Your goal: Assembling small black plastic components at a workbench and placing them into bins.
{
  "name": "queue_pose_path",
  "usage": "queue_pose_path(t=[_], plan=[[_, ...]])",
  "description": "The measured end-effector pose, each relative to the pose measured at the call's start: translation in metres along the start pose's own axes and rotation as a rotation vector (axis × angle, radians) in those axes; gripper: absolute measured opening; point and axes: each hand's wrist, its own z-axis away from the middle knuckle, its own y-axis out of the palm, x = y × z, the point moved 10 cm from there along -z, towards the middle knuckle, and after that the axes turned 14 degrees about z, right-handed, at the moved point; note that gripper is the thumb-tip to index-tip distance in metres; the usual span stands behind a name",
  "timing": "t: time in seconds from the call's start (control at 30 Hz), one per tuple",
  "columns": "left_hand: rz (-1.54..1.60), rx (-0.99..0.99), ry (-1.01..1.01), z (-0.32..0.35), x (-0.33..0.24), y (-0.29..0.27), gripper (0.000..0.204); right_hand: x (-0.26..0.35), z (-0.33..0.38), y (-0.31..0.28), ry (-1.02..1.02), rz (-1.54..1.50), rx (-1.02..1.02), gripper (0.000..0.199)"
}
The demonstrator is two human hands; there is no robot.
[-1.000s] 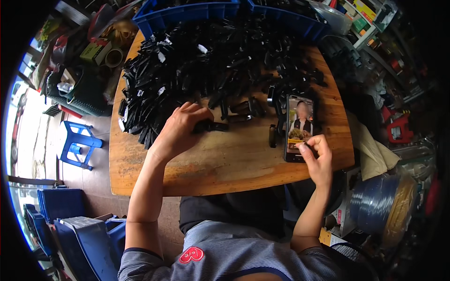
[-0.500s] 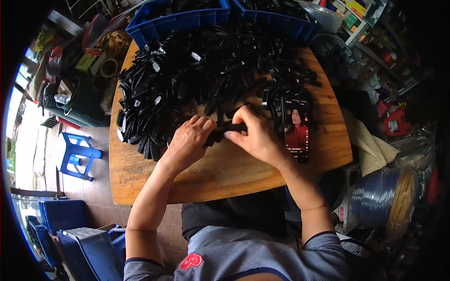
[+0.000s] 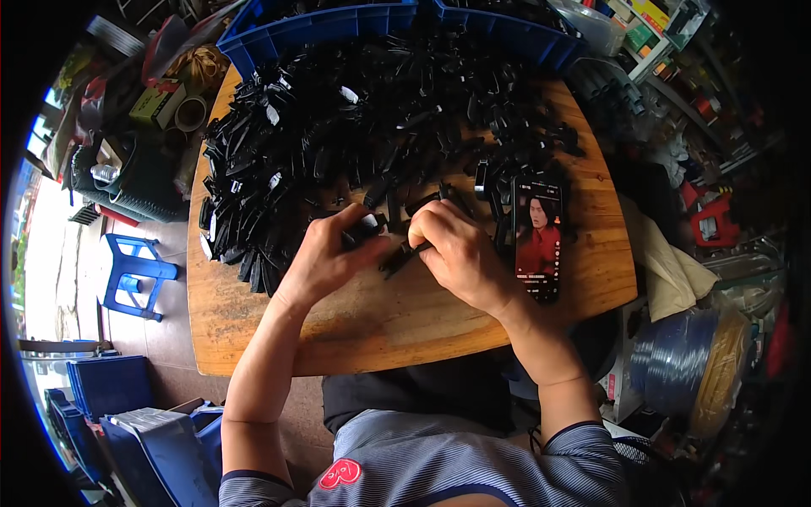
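A wooden desk [image 3: 405,325] is covered by a heap of black plastic parts [image 3: 355,135], with a lit phone [image 3: 538,237] lying beside it. At the heap's near edge, one small black part [image 3: 397,256] is clamped between left hand [image 3: 325,258] and right hand [image 3: 456,253]; a fitting step seems in hand, calling next for a firm press together.

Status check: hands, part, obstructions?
Left hand and right hand both gripping one small black part. Black parts pile crowds behind. Phone beside right hand.

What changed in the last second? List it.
The right hand left the phone and moved left to join the left hand on a small black part, held between both. The phone, the pile and the table stayed put.
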Motion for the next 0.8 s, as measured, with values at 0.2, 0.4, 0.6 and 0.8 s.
queue_pose_path(t=[0.2,0.4,0.6,0.8], plan=[[-0.174,0.008,0.340,0.003,-0.019,0.017,0.021,-0.013,0.000,-0.019,0.070,0.187,-0.142,0.025],[-0.502,-0.032,0.394,0.009,-0.021,0.031,0.024,-0.032,-0.001,-0.027,0.295,-0.106,-0.144,0.014],[-0.598,0.209,0.535,0.029,-0.032,0.075,0.021,-0.031,0.001,-0.009,0.178,-0.197,-0.093,0.017],[0.462,-0.048,-0.126,0.004,0.015,0.017,0.017,-0.040,0.009,0.001,0.435,-0.629,-0.117,0.024]])
